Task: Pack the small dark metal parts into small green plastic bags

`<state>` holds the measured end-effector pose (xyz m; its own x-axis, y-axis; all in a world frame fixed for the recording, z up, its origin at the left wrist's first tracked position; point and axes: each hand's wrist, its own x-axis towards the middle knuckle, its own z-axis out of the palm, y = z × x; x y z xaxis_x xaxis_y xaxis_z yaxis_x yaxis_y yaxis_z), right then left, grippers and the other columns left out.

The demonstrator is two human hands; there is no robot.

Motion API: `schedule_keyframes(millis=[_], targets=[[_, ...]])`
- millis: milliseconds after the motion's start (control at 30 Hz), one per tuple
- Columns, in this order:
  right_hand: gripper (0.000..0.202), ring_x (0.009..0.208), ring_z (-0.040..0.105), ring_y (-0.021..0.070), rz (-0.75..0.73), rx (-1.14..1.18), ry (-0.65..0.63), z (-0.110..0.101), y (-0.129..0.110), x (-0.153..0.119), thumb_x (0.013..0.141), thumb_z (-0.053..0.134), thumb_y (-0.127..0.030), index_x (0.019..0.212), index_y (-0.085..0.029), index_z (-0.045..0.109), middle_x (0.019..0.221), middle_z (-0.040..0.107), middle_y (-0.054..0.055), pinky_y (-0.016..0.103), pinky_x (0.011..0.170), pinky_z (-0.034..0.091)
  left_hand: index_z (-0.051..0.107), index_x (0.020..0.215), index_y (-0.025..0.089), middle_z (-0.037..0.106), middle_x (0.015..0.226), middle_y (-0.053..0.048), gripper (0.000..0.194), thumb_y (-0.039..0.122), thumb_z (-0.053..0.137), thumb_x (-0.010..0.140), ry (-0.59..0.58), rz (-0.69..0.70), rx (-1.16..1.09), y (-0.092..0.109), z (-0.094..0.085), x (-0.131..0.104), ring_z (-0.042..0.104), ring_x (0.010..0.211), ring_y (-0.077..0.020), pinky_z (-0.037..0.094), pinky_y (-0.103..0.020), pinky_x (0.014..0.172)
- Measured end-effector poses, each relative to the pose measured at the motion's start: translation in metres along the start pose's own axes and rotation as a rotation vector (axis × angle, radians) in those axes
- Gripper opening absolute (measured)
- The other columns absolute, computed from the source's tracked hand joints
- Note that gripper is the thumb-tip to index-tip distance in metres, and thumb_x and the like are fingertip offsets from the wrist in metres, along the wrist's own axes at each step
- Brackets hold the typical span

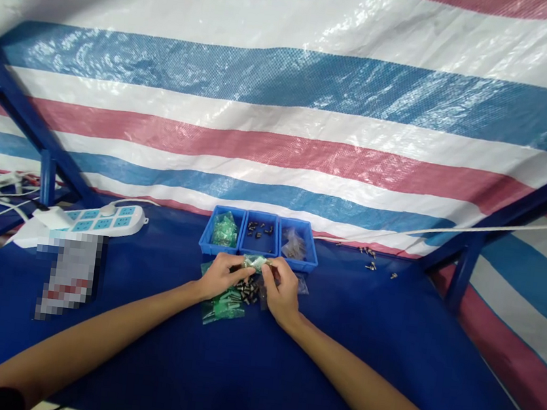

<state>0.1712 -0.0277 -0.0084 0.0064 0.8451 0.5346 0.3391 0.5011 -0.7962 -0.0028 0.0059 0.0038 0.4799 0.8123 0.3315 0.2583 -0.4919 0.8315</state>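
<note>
- Both forearms reach forward from the near edge of the table (233,385), angled inward so the hands nearly meet; the wrists are low.
- Just beneath and nearer than the fingers lie an open-looking green bag (225,306) and a heap of dark metal parts (247,290), many of them loose.
- The left hand (220,276) and right hand (284,292) pinch a small clear-green packet (254,262) between them; whether it is filled or closed, I cannot tell.
- Just beyond the hands, the left bin (205,247) holds green packets, the middle bin (262,214) scattered dark parts, the right bin (308,266) clear pieces. Handling looks partway along, though the finished share is unclear.
- Farther right of the right hand lie a few loose metal pieces (370,266).
</note>
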Motion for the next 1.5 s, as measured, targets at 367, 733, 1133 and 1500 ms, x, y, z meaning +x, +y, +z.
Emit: schedule_keyframes(millis=[367, 733, 1133, 1500], targets=[[0.017, 0.065, 0.053, 0.014, -0.015, -0.005, -0.008, 0.0, -0.0003, 0.0, 0.092, 0.048, -0.029, 0.085, -0.018, 0.06, 0.074, 0.055, 0.002, 0.025, 0.061, 0.043, 0.056, 0.087, 0.014, 0.05, 0.049, 0.005, 0.03, 0.039, 0.041, 0.095, 0.031, -0.023, -0.097, 0.002, 0.0007, -0.0022, 0.045, 0.042, -0.0079, 0.036, -0.02, 0.049], [0.02, 0.063, 0.05, 0.0139, -0.059, -0.058, -0.062, -0.0005, -0.0012, 0.001, 0.092, 0.047, -0.03, 0.082, -0.019, 0.06, 0.071, 0.053, 0.001, 0.026, 0.06, 0.04, 0.052, 0.077, 0.015, 0.047, 0.047, 0.006, 0.031, 0.039, 0.041, 0.095, 0.063, -0.042, -0.014, 0.001, 0.0011, -0.0029, 0.045, 0.045, -0.0086, 0.037, -0.021, 0.054], [0.019, 0.062, 0.052, 0.0141, 0.026, 0.018, 0.002, -0.0002, 0.0019, 0.0, 0.092, 0.048, -0.031, 0.086, -0.019, 0.06, 0.072, 0.053, 0.001, 0.025, 0.057, 0.042, 0.055, 0.082, 0.014, 0.049, 0.055, 0.005, 0.026, 0.039, 0.053, 0.089, 0.013, 0.016, -0.002, 0.001, 0.0001, -0.0016, 0.046, 0.048, -0.009, 0.037, -0.021, 0.053], [0.019, 0.065, 0.052, 0.0146, -0.009, -0.019, -0.007, -0.001, -0.0014, 0.0012, 0.092, 0.048, -0.03, 0.085, -0.019, 0.061, 0.074, 0.055, 0.002, 0.026, 0.062, 0.042, 0.059, 0.072, 0.013, 0.049, 0.047, 0.004, 0.033, 0.039, 0.051, 0.09, 0.011, 0.014, 0.008, 0.0005, -0.001, -0.0021, 0.047, 0.044, -0.0095, 0.037, -0.022, 0.052]])
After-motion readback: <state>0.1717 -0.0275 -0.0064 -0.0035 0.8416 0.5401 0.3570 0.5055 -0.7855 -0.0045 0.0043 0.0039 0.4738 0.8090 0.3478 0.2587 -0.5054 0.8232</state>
